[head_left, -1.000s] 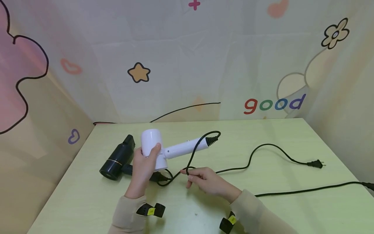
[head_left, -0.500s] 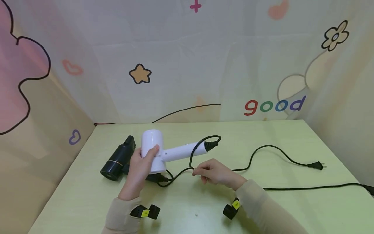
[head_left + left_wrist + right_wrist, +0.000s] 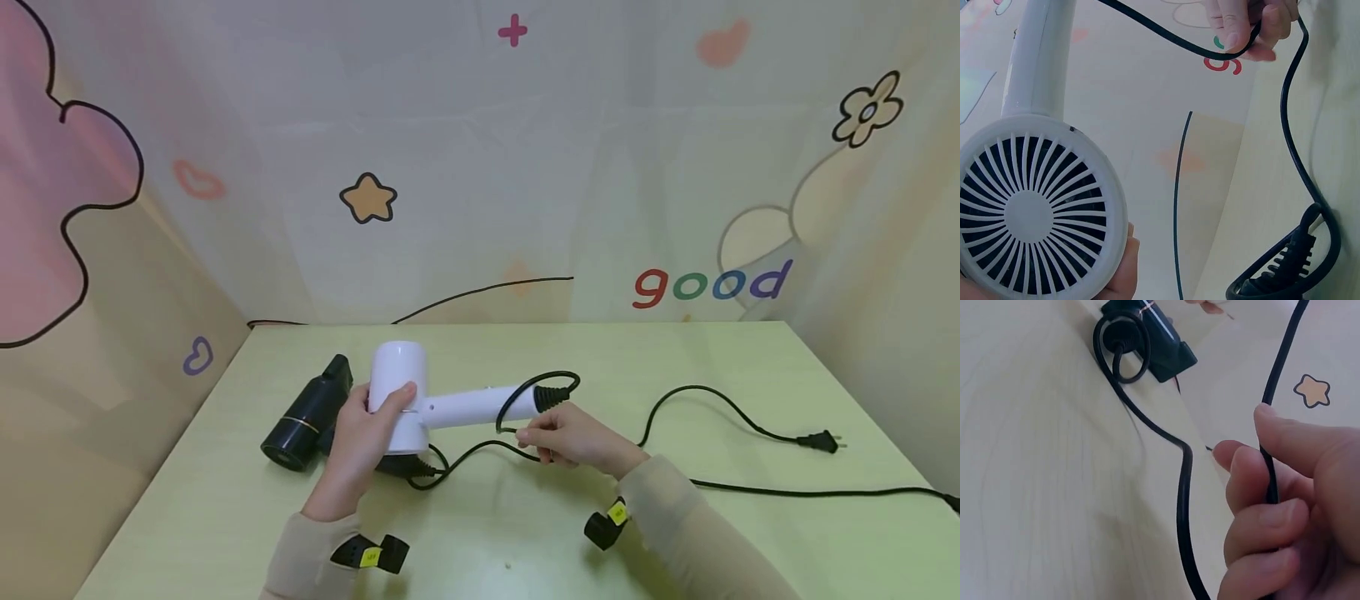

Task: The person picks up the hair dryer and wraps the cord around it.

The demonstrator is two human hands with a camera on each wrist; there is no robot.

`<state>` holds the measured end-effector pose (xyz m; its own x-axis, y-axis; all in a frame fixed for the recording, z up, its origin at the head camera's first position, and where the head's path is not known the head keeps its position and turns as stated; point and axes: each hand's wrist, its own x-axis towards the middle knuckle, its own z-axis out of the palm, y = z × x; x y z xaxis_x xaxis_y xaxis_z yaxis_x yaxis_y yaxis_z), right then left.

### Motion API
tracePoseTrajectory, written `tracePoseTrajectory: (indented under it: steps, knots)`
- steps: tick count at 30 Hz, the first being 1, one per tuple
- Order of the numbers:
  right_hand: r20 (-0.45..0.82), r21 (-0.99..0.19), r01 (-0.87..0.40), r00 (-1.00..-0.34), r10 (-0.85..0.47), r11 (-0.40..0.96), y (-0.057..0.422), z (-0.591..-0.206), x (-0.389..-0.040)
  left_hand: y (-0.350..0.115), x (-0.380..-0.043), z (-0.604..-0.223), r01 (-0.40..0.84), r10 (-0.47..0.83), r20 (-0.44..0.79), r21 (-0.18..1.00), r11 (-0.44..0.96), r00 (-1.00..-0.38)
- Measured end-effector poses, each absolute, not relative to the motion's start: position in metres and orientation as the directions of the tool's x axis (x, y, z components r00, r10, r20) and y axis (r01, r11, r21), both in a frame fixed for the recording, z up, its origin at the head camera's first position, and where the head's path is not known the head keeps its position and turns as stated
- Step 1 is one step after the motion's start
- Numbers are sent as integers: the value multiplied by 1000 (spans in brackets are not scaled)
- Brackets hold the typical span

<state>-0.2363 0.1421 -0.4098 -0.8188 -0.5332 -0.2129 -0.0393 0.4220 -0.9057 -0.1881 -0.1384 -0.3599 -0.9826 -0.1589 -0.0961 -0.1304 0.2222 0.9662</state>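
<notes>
My left hand (image 3: pixel 360 437) grips the barrel of a white hair dryer (image 3: pixel 400 367), thumb across its front, above the table. The dryer's handle points right, and its slatted round grille (image 3: pixel 1029 215) faces the left wrist camera. From the handle end a black power cord (image 3: pixel 504 407) loops back and down. My right hand (image 3: pixel 581 437) pinches this cord between thumb and fingers, just below the handle end; the right wrist view shows the cord (image 3: pixel 1280 362) passing through the curled fingers. A black hair dryer (image 3: pixel 300 421) lies at the left, its handle partly hidden behind my left hand.
The black dryer's cord (image 3: pixel 480 446) runs right along the pale table (image 3: pixel 480 542), passing behind my right hand. A two-pin plug (image 3: pixel 817 442) lies at the right. Another length of black cord (image 3: pixel 810 492) leads to the right edge. A printed curtain (image 3: pixel 480 192) stands behind.
My right hand has moved right with the cord, closer to the handle end. The white dryer's handle has come down nearer to level. The head view has tilted up slightly.
</notes>
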Motion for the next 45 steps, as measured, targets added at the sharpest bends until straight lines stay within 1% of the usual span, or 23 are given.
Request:
tracePoseTrajectory:
  steps: [4, 10, 11, 15, 18, 21, 27, 33, 45]
  knots:
    - [-205, -887, -63, -834, -513, 457, 147, -415, -239, -141, -188, -358, -124, -160, -90, 968, 217, -983]
    - [-247, -851, -17, -868, -430, 525, 146, -413, -239, -143, -186, -358, -123, -141, -94, 968, 217, -986]
    - [-233, -850, -30, -874, -427, 527, 146, -411, -240, -144, -185, -358, -121, -136, -92, 968, 219, -986]
    - [-99, -832, -166, -894, -437, 529, 147, -402, -242, -145, -184, -360, -123, -114, -99, 965, 231, -989]
    - [-57, -808, -194, -914, -401, 557, 148, -395, -245, -146, -183, -361, -127, -98, -106, 964, 235, -989]
    - [-52, -788, -170, -939, -340, 591, 148, -386, -246, -148, -182, -362, -122, -81, -106, 963, 239, -991]
    - [31, -789, -205, -954, -297, 579, 145, -369, -244, -149, -183, -364, -124, -86, -105, 959, 255, -991]
    - [39, -801, -177, -968, -246, 572, 143, -352, -233, -149, -183, -365, -121, -98, -97, 953, 277, -990]
    - [91, -838, -228, -954, -284, 496, 149, -329, -201, -145, -187, -369, -104, -137, -57, 926, 364, -989]
